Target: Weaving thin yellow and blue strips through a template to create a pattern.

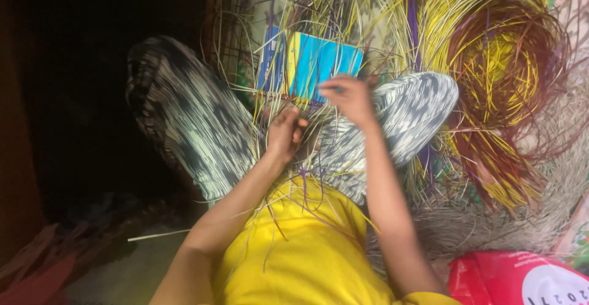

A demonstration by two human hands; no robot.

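Two bare hands work at the near edge of a small woven panel (310,65) of blue, turquoise and yellow strips, seen from a camera on the person's head. The panel lies flat between the person's raised knees, its loose strip ends fanning out on all sides. The left hand (285,134) is curled low at the panel's near edge, its grip narrow, fingers pinched on thin strands there; exactly which strand it holds is too fine to tell. The right hand (351,98) sits just beside it and slightly higher, fingertips touching the panel's lower right corner, its grip narrow and closed on a strip at that corner. Motion blur softens both hands.

Both knees are covered in black-and-white patterned cloth (196,121), one on each side of the panel. A yellow shirt (300,250) fills the lower middle of the view, with purple and yellow strands trailing across it. Loose yellow strips (454,10) lie in a heap beyond the right knee, next to a coiled bundle of dark red and yellow strips (509,65). A red plastic bag (503,277) shows at the lower right corner. The left side of the scene is dark.
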